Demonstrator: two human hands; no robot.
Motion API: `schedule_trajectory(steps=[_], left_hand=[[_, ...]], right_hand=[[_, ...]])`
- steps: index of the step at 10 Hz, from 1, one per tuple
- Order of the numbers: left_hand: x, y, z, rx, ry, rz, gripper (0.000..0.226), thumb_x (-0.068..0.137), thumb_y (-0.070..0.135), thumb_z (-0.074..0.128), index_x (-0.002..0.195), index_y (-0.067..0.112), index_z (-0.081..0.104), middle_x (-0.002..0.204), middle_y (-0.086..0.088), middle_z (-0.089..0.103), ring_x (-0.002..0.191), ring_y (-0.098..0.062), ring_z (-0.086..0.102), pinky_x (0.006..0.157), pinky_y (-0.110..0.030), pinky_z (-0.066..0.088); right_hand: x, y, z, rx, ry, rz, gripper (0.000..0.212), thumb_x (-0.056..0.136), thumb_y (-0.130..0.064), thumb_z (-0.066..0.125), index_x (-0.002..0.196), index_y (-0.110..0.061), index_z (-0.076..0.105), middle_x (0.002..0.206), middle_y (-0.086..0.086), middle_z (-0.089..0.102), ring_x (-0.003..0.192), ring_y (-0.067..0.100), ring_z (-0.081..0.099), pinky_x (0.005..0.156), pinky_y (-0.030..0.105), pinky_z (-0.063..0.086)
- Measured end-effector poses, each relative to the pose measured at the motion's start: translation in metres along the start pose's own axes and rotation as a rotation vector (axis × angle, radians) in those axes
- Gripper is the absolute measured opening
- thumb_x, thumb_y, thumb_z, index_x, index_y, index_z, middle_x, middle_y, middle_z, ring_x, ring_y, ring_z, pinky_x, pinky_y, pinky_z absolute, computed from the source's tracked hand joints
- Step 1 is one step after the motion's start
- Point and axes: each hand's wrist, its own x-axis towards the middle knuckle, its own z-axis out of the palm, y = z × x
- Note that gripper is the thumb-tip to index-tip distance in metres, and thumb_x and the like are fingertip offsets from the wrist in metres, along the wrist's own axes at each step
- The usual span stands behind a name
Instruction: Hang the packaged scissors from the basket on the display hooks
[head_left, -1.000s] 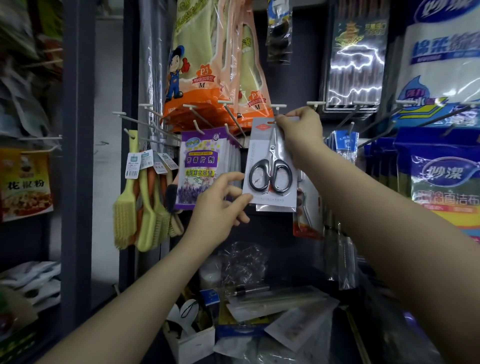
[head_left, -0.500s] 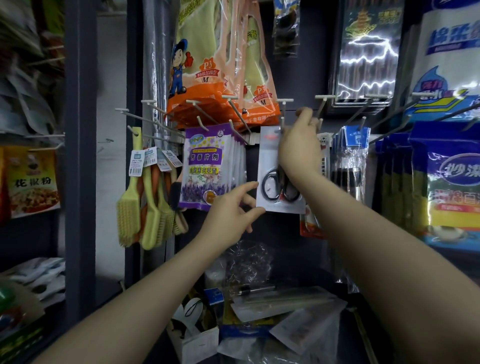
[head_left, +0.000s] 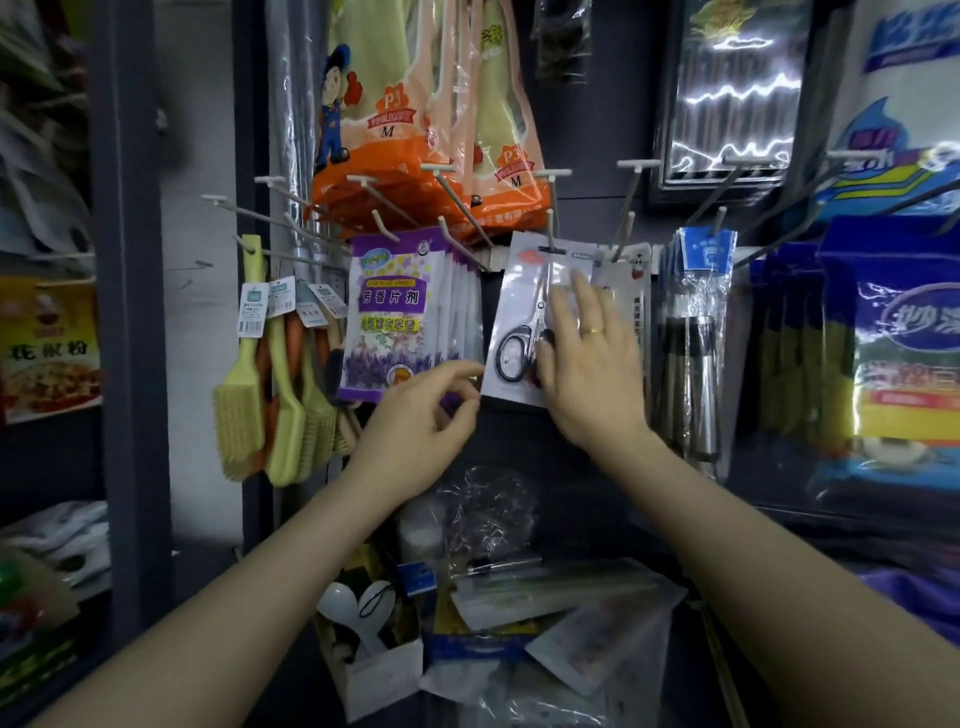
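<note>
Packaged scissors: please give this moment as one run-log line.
packaged scissors: on display hook | right hand: flat on pack | left hand: beside, empty

Scissors pack (head_left: 524, 322) right of sachets (head_left: 395, 317)

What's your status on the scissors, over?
Scissors pack on the hook, tilted. Right hand flat on its front, open. Left hand empty at its lower left corner. Purple sachets crowd the left edge; nothing blocking.
</note>
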Motion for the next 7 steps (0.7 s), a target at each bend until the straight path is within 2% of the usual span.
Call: schedule_trajectory(steps=[1, 2, 3, 4, 5, 6, 7], left_hand=[[-0.009, 0.001, -0.01, 0.104, 0.01, 0.053, 0.031, 0.086, 0.017, 0.053, 0.117, 0.021, 0.056, 0.089, 0.012, 0.062, 0.053, -0.013, 0.056, 0.06, -0.022, 0.044], [-0.019, -0.001, -0.014, 0.159, -0.008, 0.098, 0.033, 0.086, 0.022, 0.051, 0.118, 0.023, 0.055, 0.088, 0.022, 0.053, 0.055, -0.008, 0.053, 0.06, -0.022, 0.041], [-0.028, 0.002, -0.021, 0.175, -0.018, 0.099, 0.033, 0.087, 0.019, 0.051, 0.12, 0.023, 0.054, 0.088, 0.024, 0.052, 0.061, -0.004, 0.054, 0.058, -0.024, 0.041], [-0.037, 0.008, -0.031, 0.212, -0.025, 0.106, 0.032, 0.087, 0.021, 0.05, 0.118, 0.024, 0.054, 0.087, 0.023, 0.053, 0.055, -0.007, 0.053, 0.059, -0.029, 0.046], [-0.046, 0.014, -0.045, 0.242, -0.032, 0.101, 0.034, 0.084, 0.027, 0.047, 0.117, 0.024, 0.054, 0.082, 0.02, 0.056, 0.056, -0.011, 0.056, 0.061, -0.038, 0.052], [-0.058, 0.019, -0.06, 0.252, -0.03, 0.08, 0.038, 0.08, 0.029, 0.044, 0.116, 0.023, 0.055, 0.077, 0.018, 0.056, 0.061, -0.016, 0.06, 0.063, -0.043, 0.053], [-0.075, 0.029, -0.077, 0.275, -0.069, 0.074, 0.035, 0.085, 0.024, 0.048, 0.119, 0.021, 0.054, 0.081, 0.013, 0.057, 0.069, -0.019, 0.061, 0.067, -0.043, 0.053]], right_hand=[[-0.02, -0.004, 0.008, -0.077, -0.206, -0.097, 0.071, 0.092, -0.042, 0.043, 0.15, -0.013, 0.014, 0.16, 0.01, 0.01, 0.147, 0.031, 0.012, 0.117, 0.046, 0.014], [-0.015, -0.01, 0.013, -0.137, -0.268, -0.073, 0.076, 0.092, -0.04, 0.044, 0.151, -0.015, 0.003, 0.161, 0.009, -0.004, 0.149, 0.029, -0.001, 0.119, 0.045, 0.004], [-0.015, -0.012, 0.011, -0.185, -0.309, -0.012, 0.072, 0.093, -0.03, 0.041, 0.15, -0.015, -0.001, 0.161, 0.011, -0.008, 0.148, 0.03, -0.004, 0.119, 0.046, 0.004], [-0.016, -0.008, 0.009, -0.208, -0.353, 0.024, 0.073, 0.093, -0.027, 0.042, 0.15, -0.016, -0.002, 0.161, 0.01, -0.007, 0.148, 0.03, -0.003, 0.118, 0.048, 0.008], [-0.019, -0.011, -0.002, -0.197, -0.365, 0.041, 0.072, 0.092, -0.027, 0.043, 0.15, -0.015, 0.003, 0.161, 0.011, 0.0, 0.148, 0.032, 0.005, 0.118, 0.048, 0.012], [-0.033, -0.025, -0.025, -0.161, -0.306, -0.007, 0.067, 0.091, -0.027, 0.045, 0.149, -0.011, 0.014, 0.159, 0.015, 0.012, 0.145, 0.033, 0.015, 0.117, 0.048, 0.017], [-0.06, -0.042, -0.056, -0.164, -0.269, -0.075, 0.062, 0.09, -0.025, 0.049, 0.145, -0.008, 0.026, 0.154, 0.018, 0.027, 0.141, 0.035, 0.026, 0.114, 0.048, 0.022]])
